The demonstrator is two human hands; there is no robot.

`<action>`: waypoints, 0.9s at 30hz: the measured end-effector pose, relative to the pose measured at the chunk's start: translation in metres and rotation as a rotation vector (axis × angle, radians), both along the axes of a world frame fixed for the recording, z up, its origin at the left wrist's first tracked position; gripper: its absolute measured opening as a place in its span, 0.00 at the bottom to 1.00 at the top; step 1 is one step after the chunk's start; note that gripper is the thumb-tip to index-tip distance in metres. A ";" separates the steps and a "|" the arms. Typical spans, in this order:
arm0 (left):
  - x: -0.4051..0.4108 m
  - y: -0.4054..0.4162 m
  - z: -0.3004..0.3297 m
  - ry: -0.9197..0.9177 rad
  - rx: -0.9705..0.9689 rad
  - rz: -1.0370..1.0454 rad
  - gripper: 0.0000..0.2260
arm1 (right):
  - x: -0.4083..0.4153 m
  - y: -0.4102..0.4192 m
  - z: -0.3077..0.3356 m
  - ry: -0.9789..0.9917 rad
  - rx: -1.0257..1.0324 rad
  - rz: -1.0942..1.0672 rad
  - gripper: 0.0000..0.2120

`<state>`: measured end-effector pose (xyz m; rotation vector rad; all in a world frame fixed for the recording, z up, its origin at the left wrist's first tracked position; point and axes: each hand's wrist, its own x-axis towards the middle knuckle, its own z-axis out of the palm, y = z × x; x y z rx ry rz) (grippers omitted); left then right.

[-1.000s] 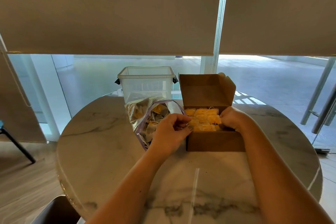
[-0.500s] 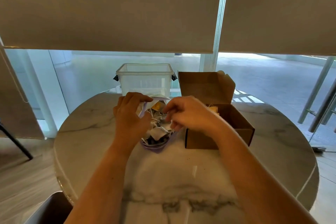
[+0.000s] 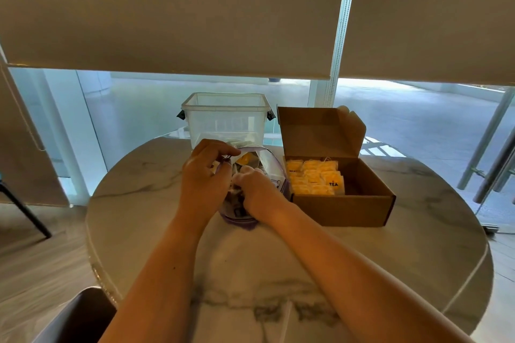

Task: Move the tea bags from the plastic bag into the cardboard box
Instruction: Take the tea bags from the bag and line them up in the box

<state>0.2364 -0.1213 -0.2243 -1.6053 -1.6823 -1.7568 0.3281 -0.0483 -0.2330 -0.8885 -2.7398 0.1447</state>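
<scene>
My left hand (image 3: 204,175) pinches the far rim of the zip-top plastic bag (image 3: 271,167) between thumb and fingers, holding its mouth open. My right hand (image 3: 255,189) is down inside that mouth, fingers curled around what I take to be the next tea bag, though the hand hides what it actually holds, so I cannot say for sure. The bag stands near the middle of the round marble table (image 3: 418,245), just beside the left wall of the cardboard box (image 3: 342,209), whose lid is tipped up toward the table's far edge.

The yellow tea bags (image 3: 315,178) already packed lie in rows that fill the box's left part; the right part is bare cardboard. Inside the plastic bag I can see more sachets, one yellow among paler ones. I judge the job perhaps half done, with several more trips left. A clear plastic container (image 3: 225,117) sits behind the bag at the far edge.
</scene>
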 end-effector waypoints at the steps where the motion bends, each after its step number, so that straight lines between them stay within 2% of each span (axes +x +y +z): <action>1: 0.000 0.001 0.000 0.002 0.002 0.001 0.16 | 0.001 0.001 0.001 0.028 0.012 -0.003 0.18; 7: 0.000 0.002 -0.002 -0.016 0.027 0.001 0.15 | -0.001 0.007 0.022 0.171 -0.083 -0.100 0.15; 10: 0.000 0.004 -0.002 -0.035 0.034 -0.013 0.14 | 0.012 0.003 0.026 0.515 -0.039 -0.050 0.12; 11: 0.001 0.004 -0.002 -0.031 0.038 -0.016 0.14 | 0.016 0.002 0.026 0.554 -0.024 -0.041 0.13; 14: 0.003 0.006 -0.003 0.008 0.077 -0.021 0.11 | 0.023 0.001 0.027 0.528 -0.070 -0.022 0.13; 17: 0.003 0.007 -0.004 -0.004 0.098 -0.056 0.08 | 0.037 -0.002 0.043 0.590 -0.306 -0.019 0.12; 22: 0.019 -0.001 0.003 -0.049 0.161 -0.154 0.08 | 0.069 -0.002 0.058 0.959 -0.971 0.108 0.10; 24: 0.030 -0.002 0.005 -0.095 0.105 -0.246 0.10 | 0.079 0.001 0.058 1.043 -1.119 0.148 0.12; 27: 0.048 0.000 0.007 -0.257 -0.036 -0.423 0.17 | 0.088 0.005 0.057 1.119 -1.247 0.160 0.13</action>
